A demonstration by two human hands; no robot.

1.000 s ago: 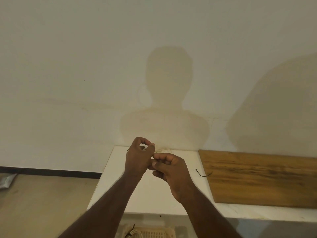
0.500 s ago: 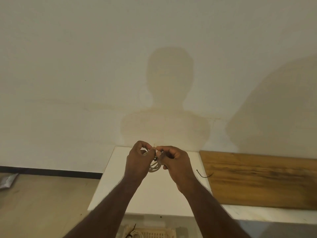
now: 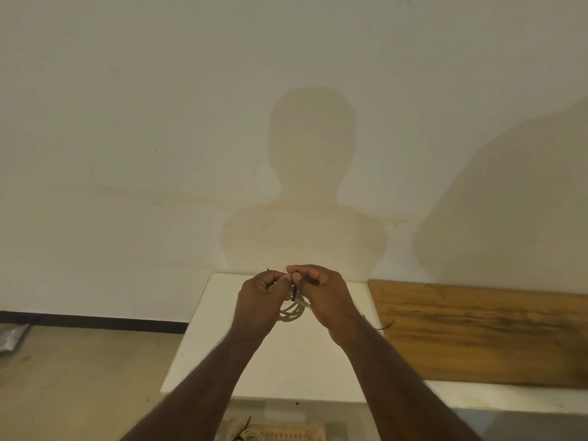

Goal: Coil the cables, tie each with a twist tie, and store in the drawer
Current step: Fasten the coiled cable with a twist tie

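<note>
Above the white table (image 3: 222,354) my two hands meet around a small coil of white cable (image 3: 291,311). My left hand (image 3: 259,305) holds the coil's left side with curled fingers. My right hand (image 3: 324,297) pinches a black twist tie (image 3: 295,293) that wraps the coil's top; one thin tie end sticks up left of my left thumb. Most of the coil is hidden behind my fingers. Another black twist tie (image 3: 383,327) lies on the table by my right wrist. Below the table's front edge an open drawer basket (image 3: 286,434) holds a white cable with a black tie (image 3: 243,432).
A wooden board (image 3: 483,332) lies on the table's right part, against the wall. The pale wall stands close behind the table. To the left is bare floor with a dark skirting strip (image 3: 95,321) and a grey bag (image 3: 12,337) at the frame's left edge.
The coil has come into view hanging between my hands. My right hand has risen level with the left, and both now close on the tie at the coil's top.
</note>
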